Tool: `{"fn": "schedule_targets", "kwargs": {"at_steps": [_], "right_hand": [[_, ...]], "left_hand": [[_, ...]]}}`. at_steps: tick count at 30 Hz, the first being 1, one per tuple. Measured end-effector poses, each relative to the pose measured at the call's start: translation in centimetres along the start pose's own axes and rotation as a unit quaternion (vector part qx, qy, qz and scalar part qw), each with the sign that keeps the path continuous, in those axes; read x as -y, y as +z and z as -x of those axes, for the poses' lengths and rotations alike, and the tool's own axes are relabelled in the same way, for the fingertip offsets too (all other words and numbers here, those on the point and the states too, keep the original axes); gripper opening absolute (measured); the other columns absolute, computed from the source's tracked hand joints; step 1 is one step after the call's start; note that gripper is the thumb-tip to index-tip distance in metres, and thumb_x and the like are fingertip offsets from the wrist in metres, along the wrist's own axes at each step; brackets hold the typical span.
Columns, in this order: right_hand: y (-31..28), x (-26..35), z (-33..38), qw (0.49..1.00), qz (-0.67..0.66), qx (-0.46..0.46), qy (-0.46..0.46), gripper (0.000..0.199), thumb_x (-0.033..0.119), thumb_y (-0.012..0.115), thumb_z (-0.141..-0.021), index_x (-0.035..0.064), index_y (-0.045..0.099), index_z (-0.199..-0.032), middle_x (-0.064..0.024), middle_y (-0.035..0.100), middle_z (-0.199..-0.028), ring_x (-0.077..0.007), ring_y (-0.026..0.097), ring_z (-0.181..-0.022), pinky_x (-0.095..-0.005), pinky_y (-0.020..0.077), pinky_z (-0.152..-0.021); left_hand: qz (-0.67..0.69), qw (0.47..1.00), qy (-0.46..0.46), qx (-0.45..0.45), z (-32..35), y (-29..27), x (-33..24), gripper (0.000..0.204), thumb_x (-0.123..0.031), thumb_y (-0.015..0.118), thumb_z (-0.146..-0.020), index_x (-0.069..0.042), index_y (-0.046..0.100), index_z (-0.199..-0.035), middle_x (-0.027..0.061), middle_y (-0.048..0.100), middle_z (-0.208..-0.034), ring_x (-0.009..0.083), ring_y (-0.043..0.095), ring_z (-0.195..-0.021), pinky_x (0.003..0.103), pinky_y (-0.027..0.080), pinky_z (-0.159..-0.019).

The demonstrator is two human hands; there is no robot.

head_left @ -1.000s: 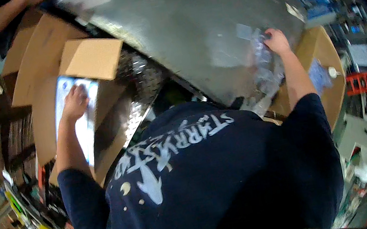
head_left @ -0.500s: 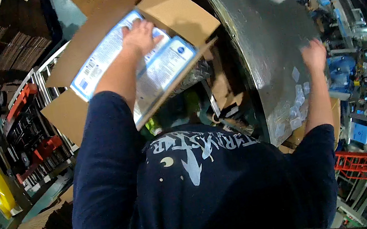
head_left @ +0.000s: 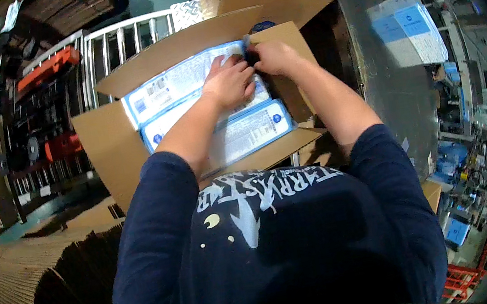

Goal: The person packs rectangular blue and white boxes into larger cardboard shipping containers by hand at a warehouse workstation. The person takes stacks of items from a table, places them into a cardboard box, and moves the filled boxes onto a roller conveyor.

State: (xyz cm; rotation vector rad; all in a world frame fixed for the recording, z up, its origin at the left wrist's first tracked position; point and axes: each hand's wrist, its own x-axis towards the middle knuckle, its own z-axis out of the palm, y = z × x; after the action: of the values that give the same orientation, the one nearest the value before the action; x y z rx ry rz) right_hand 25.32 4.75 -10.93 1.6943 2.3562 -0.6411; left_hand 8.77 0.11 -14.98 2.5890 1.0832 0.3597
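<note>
An open cardboard box (head_left: 105, 150) stands in front of me, its flaps spread outward. White-and-blue packs lie in it side by side: a far pack (head_left: 173, 88), a middle pack (head_left: 164, 125) and a near pack (head_left: 247, 135), each with printing and a blue border. My left hand (head_left: 230, 84) rests on the far and middle packs, fingers laid over them toward the right. Close beside it, my right hand (head_left: 275, 58) is at the box's far right corner, fingers curled inward by the far pack's end. What those fingertips hold, if anything, is hidden.
To the right runs a dark metal table (head_left: 397, 99) with a stack of blue-and-white flat packs (head_left: 408, 27). Metal rollers (head_left: 127, 40) lie behind the box. Red-and-black equipment (head_left: 49, 71) is at left, and stacked flat cardboard (head_left: 28, 281) at lower left.
My right hand has moved from over the metal table to the box's far right corner. My left hand stays on the packs. The view has turned rightward, and the box appears more level.
</note>
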Motion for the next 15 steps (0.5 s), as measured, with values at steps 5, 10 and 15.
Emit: {"fn": "schedule_targets", "kwargs": {"at_steps": [5,10,15], "right_hand": [[0.7,-8.9,3.1,0.968,0.009,-0.211,0.134,0.052,0.031,0.065,-0.071,0.0051,0.054,-0.114,-0.0181,0.061,-0.099,-0.0303,0.060,-0.087,-0.0350,0.0473,-0.077],[-0.6,-10.8,8.6,0.823,-0.547,-0.033,0.151,0.040,0.007,0.059,-0.079,-0.0013,0.050,-0.117,-0.0093,0.060,-0.104,-0.0167,0.058,-0.094,-0.0297,0.0464,-0.082],[-3.9,-0.7,8.9,0.884,-0.379,0.098,-0.256,0.059,0.022,0.059,-0.082,0.0062,0.034,-0.133,-0.0146,0.033,-0.137,-0.0245,0.034,-0.125,-0.0355,0.0304,-0.102]], "left_hand": [[0.061,0.998,0.007,-0.026,-0.5,-0.3,0.5,0.034,-0.028,0.051,-0.080,-0.009,0.057,-0.108,0.0083,0.055,-0.110,0.0260,0.043,-0.114,0.043,0.027,-0.098],[0.059,0.972,-0.223,-0.039,9.2,-6.6,4.1,0.035,-0.020,0.063,-0.072,-0.006,0.059,-0.103,0.0159,0.057,-0.101,0.0309,0.051,-0.102,0.039,0.042,-0.087],[0.291,0.686,-0.629,-0.222,30.9,-10.7,3.7,0.055,-0.023,0.073,-0.069,0.000,0.050,-0.114,0.0182,0.048,-0.123,0.0241,0.048,-0.112,0.039,0.044,-0.087]]}}
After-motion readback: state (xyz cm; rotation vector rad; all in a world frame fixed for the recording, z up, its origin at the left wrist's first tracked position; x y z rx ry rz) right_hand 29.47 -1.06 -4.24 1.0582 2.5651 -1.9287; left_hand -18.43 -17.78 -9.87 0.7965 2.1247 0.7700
